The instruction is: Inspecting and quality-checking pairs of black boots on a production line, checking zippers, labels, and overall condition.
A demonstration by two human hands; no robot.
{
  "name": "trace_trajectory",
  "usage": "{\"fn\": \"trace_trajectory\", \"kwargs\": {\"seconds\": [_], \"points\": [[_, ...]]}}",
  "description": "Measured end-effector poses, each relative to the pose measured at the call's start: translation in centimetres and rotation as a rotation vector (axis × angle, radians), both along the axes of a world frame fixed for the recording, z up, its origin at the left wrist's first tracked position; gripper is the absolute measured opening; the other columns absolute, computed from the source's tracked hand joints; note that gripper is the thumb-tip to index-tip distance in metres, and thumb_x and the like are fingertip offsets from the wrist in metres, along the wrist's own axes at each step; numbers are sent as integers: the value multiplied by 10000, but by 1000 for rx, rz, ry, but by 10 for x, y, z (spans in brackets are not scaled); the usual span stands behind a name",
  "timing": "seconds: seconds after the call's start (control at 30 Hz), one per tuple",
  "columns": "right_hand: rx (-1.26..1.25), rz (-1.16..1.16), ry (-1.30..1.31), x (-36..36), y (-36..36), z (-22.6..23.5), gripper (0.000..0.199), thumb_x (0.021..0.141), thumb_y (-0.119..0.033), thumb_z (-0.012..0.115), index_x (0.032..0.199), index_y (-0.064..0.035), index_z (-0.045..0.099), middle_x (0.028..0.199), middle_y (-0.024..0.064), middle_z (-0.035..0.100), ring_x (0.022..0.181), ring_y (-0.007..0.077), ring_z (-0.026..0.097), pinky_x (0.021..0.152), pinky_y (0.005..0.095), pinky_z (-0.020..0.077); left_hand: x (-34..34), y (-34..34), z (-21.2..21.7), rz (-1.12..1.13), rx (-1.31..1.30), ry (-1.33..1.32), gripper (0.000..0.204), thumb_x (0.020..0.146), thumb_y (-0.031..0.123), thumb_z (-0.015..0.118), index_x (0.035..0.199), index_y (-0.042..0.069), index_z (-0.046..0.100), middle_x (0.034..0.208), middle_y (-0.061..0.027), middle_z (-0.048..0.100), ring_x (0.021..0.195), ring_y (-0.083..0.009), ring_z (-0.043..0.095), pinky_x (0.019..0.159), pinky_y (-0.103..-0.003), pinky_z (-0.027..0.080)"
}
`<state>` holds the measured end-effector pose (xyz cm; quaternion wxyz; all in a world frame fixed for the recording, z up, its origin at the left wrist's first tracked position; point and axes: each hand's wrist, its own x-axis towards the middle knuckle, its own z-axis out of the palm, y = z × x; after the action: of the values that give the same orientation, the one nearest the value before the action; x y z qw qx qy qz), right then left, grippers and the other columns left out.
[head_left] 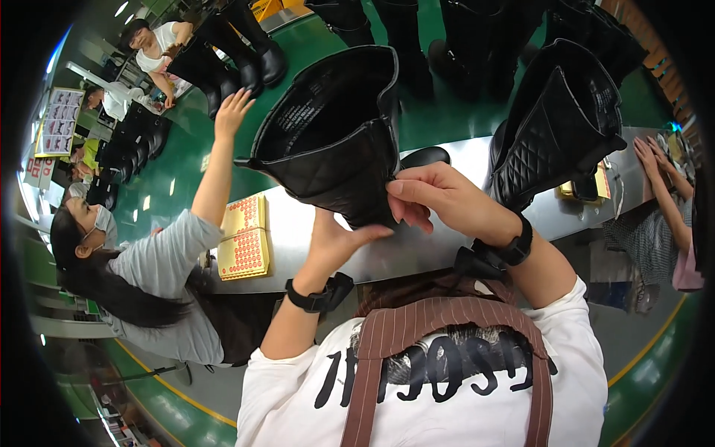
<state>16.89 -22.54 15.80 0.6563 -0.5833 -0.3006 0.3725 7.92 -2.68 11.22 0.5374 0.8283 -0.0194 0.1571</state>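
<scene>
white shirt (447, 413) | left hand (334, 244) cupping boot (339, 179), thumb (370, 236) extended | right fingers (411, 192) pinched on it

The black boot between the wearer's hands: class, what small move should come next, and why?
Probably curl the thumb of the left hand in to steady the black boot: that thumb is stretched out straight at the lower shaft, while the fingertips of the right hand are at the boot's side edge, where handling could turn it.

White print (302, 115) marks the held boot (328, 175); black letters (447, 365), the shirt (417, 417).
</scene>
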Motion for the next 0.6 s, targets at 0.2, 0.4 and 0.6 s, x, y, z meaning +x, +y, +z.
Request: {"fn": "trace_trajectory", "kwargs": {"seconds": [0.2, 0.4, 0.6], "points": [[-39, -48, 43, -18, 0, 63, 378, 990, -261, 497, 716, -21, 599, 621, 9, 562, 466, 58, 488, 474, 210, 394, -3, -1, -43, 46, 24, 319, 480, 713, 93, 819, 1140, -19, 630, 1147, -173, 664, 1086, -240, 630, 940, -358, 479], [75, -172, -234, -38, -28, 89, 347, 1005, -237, 483, 773, -9, 605, 680, 27, 578, 560, 71, 539, 520, 194, 414, -5, -20, -52, 91, 157, -9, 617, 698, 110, 830, 1252, 15, 576, 1209, -166, 635, 1146, -292, 598, 988, -369, 447], [161, -1166, -1346, -63, -104, 47, 593, 649, -316, 904, 960, -36, 483, 909, 76, 500, 726, 150, 484, 699, 282, 425, -19, -17, -48, 67, 177, 102, 555, 699, 166, 846, 1162, -14, 597, 1030, -187, 684, 976, -328, 663, 841, -376, 506]]}}
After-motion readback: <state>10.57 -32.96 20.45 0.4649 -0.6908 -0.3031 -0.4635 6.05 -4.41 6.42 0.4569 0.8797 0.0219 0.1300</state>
